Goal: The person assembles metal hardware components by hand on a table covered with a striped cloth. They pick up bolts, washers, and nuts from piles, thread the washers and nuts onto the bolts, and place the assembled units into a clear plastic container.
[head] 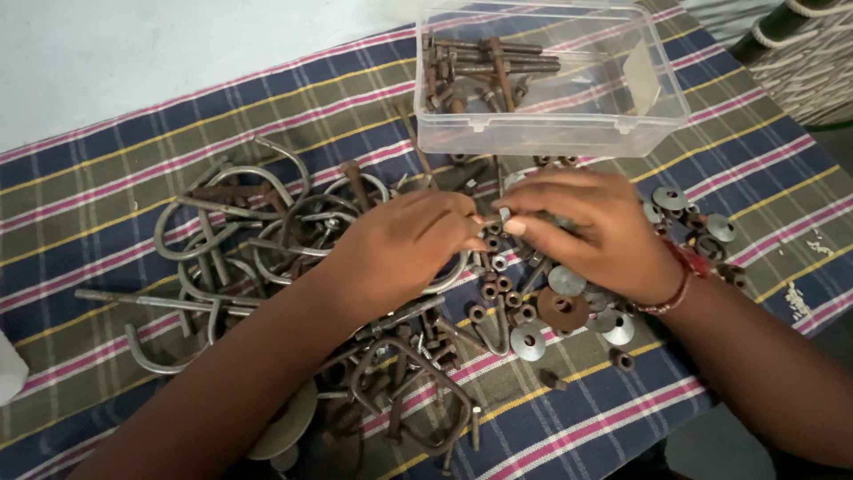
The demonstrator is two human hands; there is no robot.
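Pinching small bolt (498, 216) between fingertips: left hand (404, 244) and right hand (591, 227), both curled, over loose nuts (498, 284).

Both hands met over a pile of rusty hardware on a striped cloth (133, 169). Left hand (404, 244) and right hand (591, 227) pinched a small nut (503, 214) between their fingertips, right at the middle of the heap. U-bolts (240, 231) lay tangled to the left, loose nuts (498, 289) and domed washers (569, 298) under and beside the right hand. Clear plastic box (551, 133) sat behind, lid off, long bolts (493, 58) inside. Red thread band (684, 276) was on the right wrist.
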